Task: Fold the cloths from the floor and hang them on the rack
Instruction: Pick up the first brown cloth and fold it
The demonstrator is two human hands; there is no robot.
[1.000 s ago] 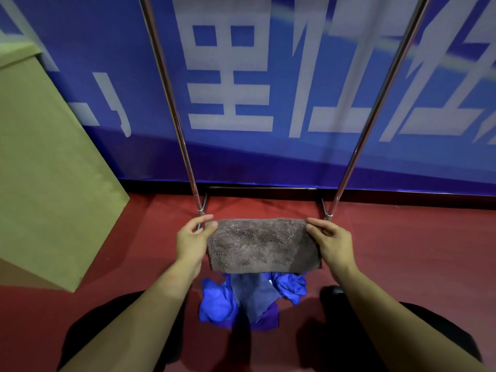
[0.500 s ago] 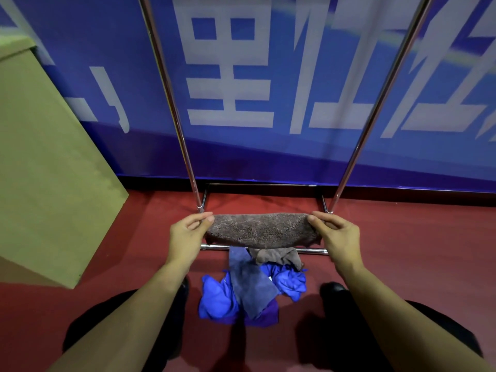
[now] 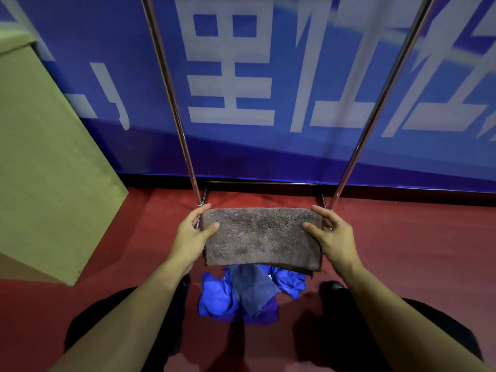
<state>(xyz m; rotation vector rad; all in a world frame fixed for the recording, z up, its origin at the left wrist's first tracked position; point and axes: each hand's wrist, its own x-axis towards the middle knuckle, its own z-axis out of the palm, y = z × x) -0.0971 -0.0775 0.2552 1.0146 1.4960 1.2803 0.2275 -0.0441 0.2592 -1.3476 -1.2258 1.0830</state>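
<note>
Head camera shows me both hands out in front, holding a folded brown towel (image 3: 261, 237) flat between them, above the floor (image 3: 402, 251). My left hand (image 3: 192, 237) pinches the towel's left edge, thumb on top and the other fingers (image 3: 200, 212) curled along the far corner. My right hand (image 3: 334, 241) grips the right edge the same way, thumb laid on the top face, fingers wrapped behind the corner. The towel sits in front of the rack (image 3: 174, 103), between its two slanted metal uprights and near their feet. Below the towel, on the red floor, lies a heap of cloths (image 3: 241, 294): bright blue ones with a grey-blue one draped across them. A tan cardboard box (image 3: 48, 170) stands to the left, and a blue banner (image 3: 268, 76) with white characters hangs behind the rack.
</note>
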